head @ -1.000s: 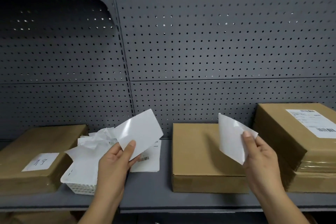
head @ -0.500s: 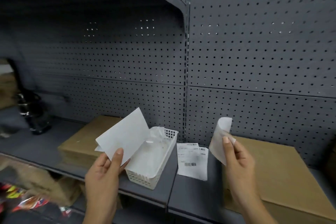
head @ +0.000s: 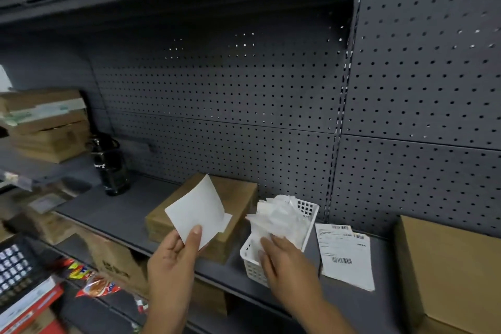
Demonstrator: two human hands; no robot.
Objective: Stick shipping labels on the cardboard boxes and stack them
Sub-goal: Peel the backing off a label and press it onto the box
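Note:
My left hand pinches a white label sheet by its lower corner and holds it up in front of a flat cardboard box on the grey shelf. My right hand reaches into a white plastic basket stuffed with crumpled backing papers; its fingers lie spread on the papers. To the right of the basket, two printed shipping labels with barcodes lie flat on the shelf. A second cardboard box stands at the far right.
A black bottle stands on the shelf left of the box. Stacked cardboard boxes sit at the far left. Grey pegboard backs the shelf. Snack packets and cartons fill the lower shelf.
My view has swung left. My right hand has carried the peeled backing paper down into the white basket. My left hand still holds the label sheet.

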